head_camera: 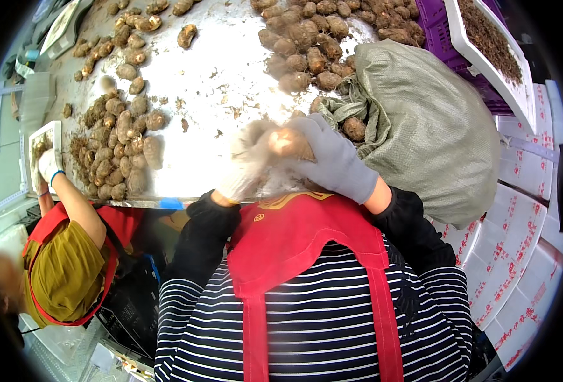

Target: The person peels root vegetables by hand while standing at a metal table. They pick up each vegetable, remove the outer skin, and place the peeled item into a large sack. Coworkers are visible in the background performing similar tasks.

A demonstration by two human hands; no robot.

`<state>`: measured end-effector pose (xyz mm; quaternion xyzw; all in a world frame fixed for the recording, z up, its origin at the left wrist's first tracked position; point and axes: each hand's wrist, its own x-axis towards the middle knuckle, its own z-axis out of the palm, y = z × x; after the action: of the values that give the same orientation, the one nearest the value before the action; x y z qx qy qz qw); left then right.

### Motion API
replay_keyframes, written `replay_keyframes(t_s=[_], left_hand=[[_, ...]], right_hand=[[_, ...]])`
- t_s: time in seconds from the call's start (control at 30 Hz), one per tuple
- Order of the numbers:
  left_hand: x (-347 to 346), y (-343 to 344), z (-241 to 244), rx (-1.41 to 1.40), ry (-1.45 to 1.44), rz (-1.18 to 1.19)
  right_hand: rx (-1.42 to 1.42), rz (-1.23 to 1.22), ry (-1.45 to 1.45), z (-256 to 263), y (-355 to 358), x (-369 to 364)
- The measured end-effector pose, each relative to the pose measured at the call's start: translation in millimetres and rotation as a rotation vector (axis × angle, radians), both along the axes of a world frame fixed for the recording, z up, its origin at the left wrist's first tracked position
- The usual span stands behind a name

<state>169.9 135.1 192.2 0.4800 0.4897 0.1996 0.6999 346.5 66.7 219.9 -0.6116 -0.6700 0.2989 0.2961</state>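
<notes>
A brown taro corm [291,143] with a pale cut-looking end is held between my two gloved hands, close to the table's near edge. My left hand [250,160], in a whitish glove, is blurred and closed around the corm's left side. From the right, my right hand [331,155], in a grey glove, grips it with fingers over the top. Just right of that hand lies the open mouth of a green woven sack [429,124], where a single corm [354,129] shows. Beyond my hands, a heap of taro corms [305,52] rests on the metal table [205,95].
Another corm pile [119,153] lies at left, with scattered corms [135,28] farther back. A co-worker [66,258] in a red apron works at a small white tray [45,138]. A purple crate [441,43] and a white tray of debris [491,43] stand at right, above printed cartons [505,238].
</notes>
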Motion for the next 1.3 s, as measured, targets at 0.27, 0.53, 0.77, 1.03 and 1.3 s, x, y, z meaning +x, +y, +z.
replay_keyframes(t_s=[0.27, 0.53, 0.77, 1.03, 1.3], left_hand=[[-9.6, 2.9, 16.6, 0.253, -0.155, 0.078], [3.5, -8.5, -2.8, 0.71, -0.017, -0.129], [-5.4, -24.9, 10.3, 0.555, 0.165, -0.255], [-13.8, -1.2, -4.7, -0.322, -0.38, -0.031], [10.4, -12.6, -10.9, 0.13, -0.143, 0.111]], right_hand=[[-0.074, -0.067, -0.035, -10.5, -0.7, 4.4], [-0.198, -0.116, -0.14, -12.3, -0.7, 1.3], [-0.054, -0.132, 0.015, -16.8, 8.3, 22.1], [-0.066, 0.056, -0.058, 8.7, 18.9, 0.6], [0.317, -0.088, 0.127, -11.1, 21.3, -9.6]])
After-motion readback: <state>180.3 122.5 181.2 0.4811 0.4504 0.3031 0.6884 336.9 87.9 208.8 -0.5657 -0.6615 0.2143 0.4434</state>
